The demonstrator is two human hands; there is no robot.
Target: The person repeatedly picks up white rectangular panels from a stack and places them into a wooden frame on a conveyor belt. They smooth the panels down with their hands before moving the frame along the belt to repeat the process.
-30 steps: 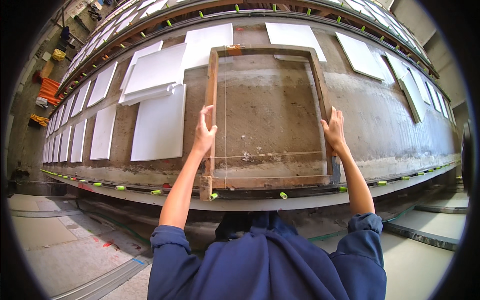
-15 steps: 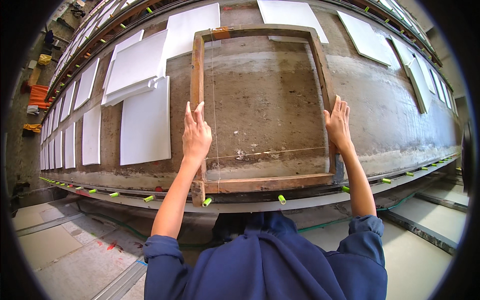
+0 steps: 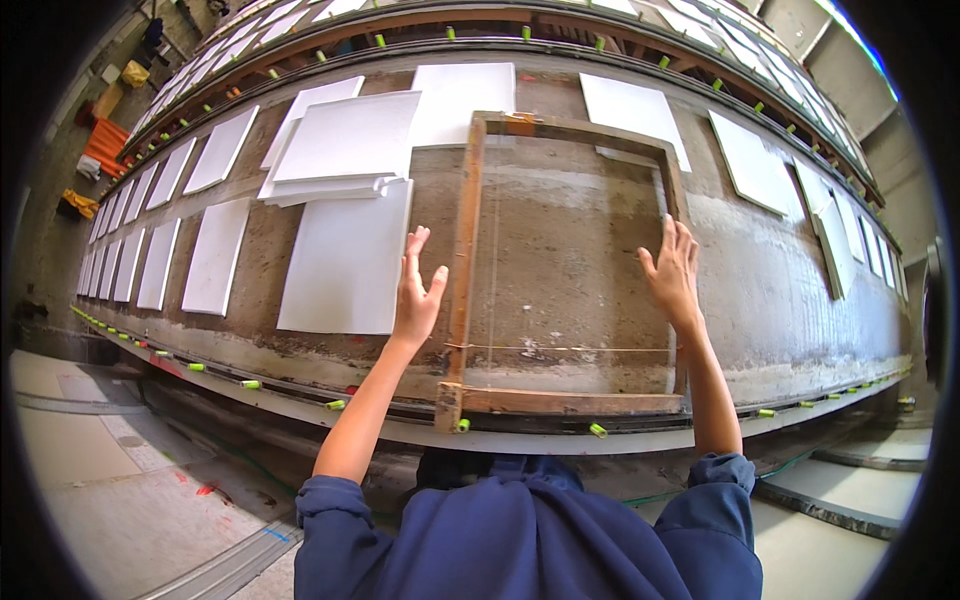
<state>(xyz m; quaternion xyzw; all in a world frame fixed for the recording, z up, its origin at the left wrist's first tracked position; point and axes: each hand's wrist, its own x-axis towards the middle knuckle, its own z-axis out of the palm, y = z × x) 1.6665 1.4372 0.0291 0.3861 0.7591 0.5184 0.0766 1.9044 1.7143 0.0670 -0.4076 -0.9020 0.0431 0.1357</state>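
Note:
A rectangular wooden frame (image 3: 465, 240) with thin strings across it lies on the brown-stained table, its front corner at the near edge. My left hand (image 3: 418, 290) is raised just left of the frame's left bar, fingers up and thumb apart, holding nothing. Over the right bar is my right hand (image 3: 675, 280), its fingers stretched out and its thumb spread toward the inside; whether it presses on the wood I cannot tell. A white sheet (image 3: 345, 265) lies flat to the left of my left hand.
More white sheets (image 3: 345, 135) lie stacked and overlapping at the far left, with others (image 3: 748, 160) at the far right. Green clips (image 3: 598, 430) line the table's near rail (image 3: 530, 440). Beyond stands another long table with white sheets. An orange cloth (image 3: 104, 145) is at far left.
My left hand has come off the frame's left bar and opened beside it. My right hand has shifted inward over the right bar. The view has moved; the frame stays in place.

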